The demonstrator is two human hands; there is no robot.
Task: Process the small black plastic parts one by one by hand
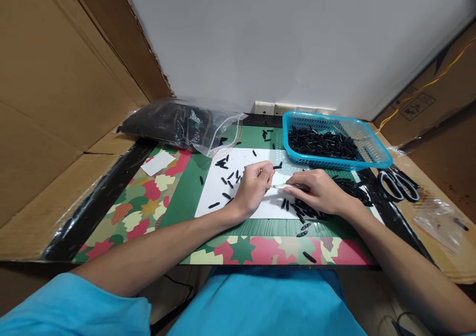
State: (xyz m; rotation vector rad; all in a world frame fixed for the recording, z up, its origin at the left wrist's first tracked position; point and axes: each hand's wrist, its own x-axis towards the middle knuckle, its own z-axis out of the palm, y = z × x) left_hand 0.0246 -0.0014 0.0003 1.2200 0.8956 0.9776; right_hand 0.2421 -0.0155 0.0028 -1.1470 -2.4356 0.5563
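Note:
Over a white sheet of paper [208,204], my left hand [255,185] is closed in a pinch. What sits between its fingertips is hidden, and a small black elongated piece [277,166] shows just beside them; I cannot tell whether they touch it. My right hand [316,190] is wrapped round a slim tool with a pale, thin tip [281,186], which points left and reaches the left fingertips. Several loose black pieces [226,196] are scattered left of my left hand. A denser heap of the same pieces [307,210] lies under and beside my right hand.
A blue perforated basket [334,165] full of black pieces stands at the back right. Scissors [397,185] and a small clear bag [441,224] lie right of it. A large zip bag of dark contents [174,123] rests back left. Cardboard walls [55,78] flank the table.

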